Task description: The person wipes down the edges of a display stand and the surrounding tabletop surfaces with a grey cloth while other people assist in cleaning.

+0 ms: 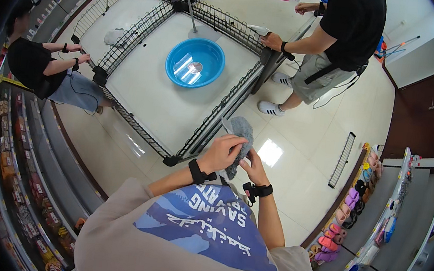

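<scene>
Near the middle of the head view, a fuzzy grey cloth (243, 132) with a paler underside is held up in front of my chest. My left hand (226, 152) pinches it from the left side, fingers folded over its face. At its lower right edge, my right hand (255, 169) touches it with thumb and fingers; how firmly it grips cannot be told. Beyond my hands, a round blue plastic basin (172, 67) rests on a white display table (138, 91) edged with black wire racks. A round pale patch shows at the basin's bottom.
A person in black (348, 34) stands at the right with a hand on white material (259, 29). Another person (30, 60) stands left of the table. Shelves (52, 134) line the left; slippers (348, 207) sit on the right shelves. A wire rack (342, 160) is beside them.
</scene>
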### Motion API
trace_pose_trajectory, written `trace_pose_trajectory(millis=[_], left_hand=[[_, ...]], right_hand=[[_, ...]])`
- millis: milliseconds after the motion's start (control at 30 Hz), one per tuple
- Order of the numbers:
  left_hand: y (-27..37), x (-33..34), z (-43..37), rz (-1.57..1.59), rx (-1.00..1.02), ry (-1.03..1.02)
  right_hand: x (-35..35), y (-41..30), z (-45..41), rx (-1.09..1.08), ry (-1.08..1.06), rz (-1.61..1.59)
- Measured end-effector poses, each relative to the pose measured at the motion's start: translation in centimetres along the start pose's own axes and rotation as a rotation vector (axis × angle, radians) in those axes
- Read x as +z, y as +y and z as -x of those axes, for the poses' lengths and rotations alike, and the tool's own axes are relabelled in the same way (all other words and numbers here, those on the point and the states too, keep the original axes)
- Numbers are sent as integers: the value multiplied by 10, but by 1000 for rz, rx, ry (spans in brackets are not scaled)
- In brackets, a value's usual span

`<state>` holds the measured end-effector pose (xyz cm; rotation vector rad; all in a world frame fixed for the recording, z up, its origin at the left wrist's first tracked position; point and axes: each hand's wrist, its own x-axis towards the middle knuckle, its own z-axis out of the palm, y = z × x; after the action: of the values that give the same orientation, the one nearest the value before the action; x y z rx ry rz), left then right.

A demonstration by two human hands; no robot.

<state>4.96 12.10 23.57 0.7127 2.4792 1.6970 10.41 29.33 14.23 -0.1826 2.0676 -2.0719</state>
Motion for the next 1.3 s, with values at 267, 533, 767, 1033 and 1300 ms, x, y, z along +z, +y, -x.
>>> trace_pose_trajectory(millis=[267, 533, 767, 1033, 1300], left_hand=[[-31, 19, -63, 33, 96, -37], [-67, -9, -122, -36, 79, 12], [-98, -52, -124, -188, -125, 109], [-123, -49, -107, -216, -448, 292], [-105, -7, -132, -220, -671, 383]], right_hand=[[-50, -23, -65, 133, 84, -72], [-82, -31, -158, 50, 37, 462], [-128, -20, -227, -108, 44, 624], [-207, -24, -319, -6, 48, 831], [-259, 52, -422, -90, -99, 892]])
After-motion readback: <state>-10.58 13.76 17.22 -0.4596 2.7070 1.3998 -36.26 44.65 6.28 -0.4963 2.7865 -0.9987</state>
